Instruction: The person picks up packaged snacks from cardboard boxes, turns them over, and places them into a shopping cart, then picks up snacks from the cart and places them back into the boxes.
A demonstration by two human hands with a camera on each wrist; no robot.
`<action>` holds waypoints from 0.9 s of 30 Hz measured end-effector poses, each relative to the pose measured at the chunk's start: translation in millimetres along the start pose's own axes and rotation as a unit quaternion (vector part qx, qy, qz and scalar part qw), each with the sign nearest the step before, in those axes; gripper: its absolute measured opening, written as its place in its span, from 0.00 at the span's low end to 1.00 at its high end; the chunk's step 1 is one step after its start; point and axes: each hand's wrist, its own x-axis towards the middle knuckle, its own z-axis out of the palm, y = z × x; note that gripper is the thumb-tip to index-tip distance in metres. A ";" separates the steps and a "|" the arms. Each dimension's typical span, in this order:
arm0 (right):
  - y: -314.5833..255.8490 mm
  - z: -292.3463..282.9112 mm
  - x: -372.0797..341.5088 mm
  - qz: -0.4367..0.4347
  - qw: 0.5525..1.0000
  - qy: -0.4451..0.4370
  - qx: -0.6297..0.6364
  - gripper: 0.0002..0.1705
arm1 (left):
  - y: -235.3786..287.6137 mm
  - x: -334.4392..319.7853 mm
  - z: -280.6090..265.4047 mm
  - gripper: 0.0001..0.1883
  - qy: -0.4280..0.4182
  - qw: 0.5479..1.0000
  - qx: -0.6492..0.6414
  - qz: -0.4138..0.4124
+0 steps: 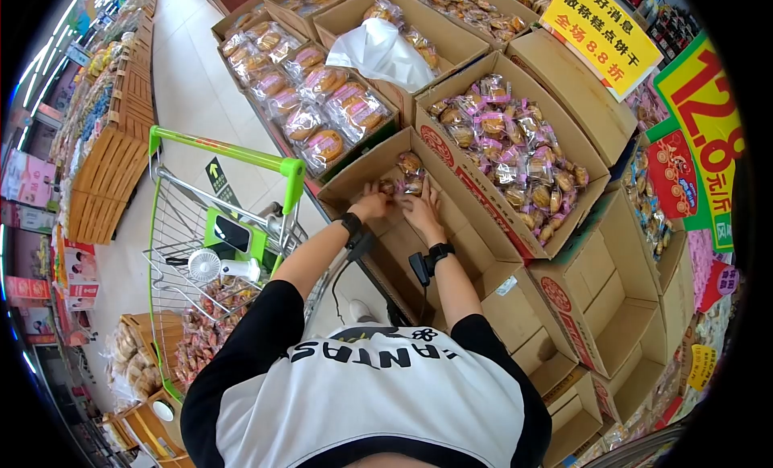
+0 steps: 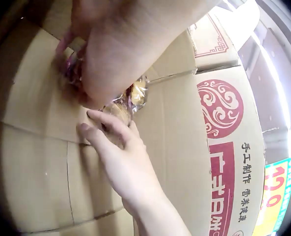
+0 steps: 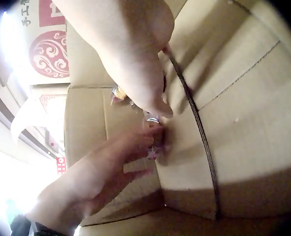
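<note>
Both hands reach into the far end of a nearly bare cardboard box [image 1: 475, 226], where a few wrapped round pastries [image 1: 410, 163] lie. The left hand [image 1: 372, 205] is at the pastries on the left; in the left wrist view it looms large and hides part of a wrapped piece. Beside it the right hand [image 1: 420, 211] has its fingers extended at the pastries; in the left wrist view its fingertips are near a wrapped pastry [image 2: 118, 112]. Whether the left fingers grip a packet is hidden.
Boxes of wrapped pastries [image 1: 515, 138] adjoin on the right, with larger packs [image 1: 324, 113] at the left. A shopping cart [image 1: 233, 170] holding a white fan [image 1: 204, 264] stands left. Empty boxes [image 1: 600, 267] lie right.
</note>
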 end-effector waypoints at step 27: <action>1.9 7.1 -1.5 -0.104 0.969 0.190 0.121 0.23 | -4.8 -24.1 -8.4 0.13 0.033 0.977 -0.207 -0.042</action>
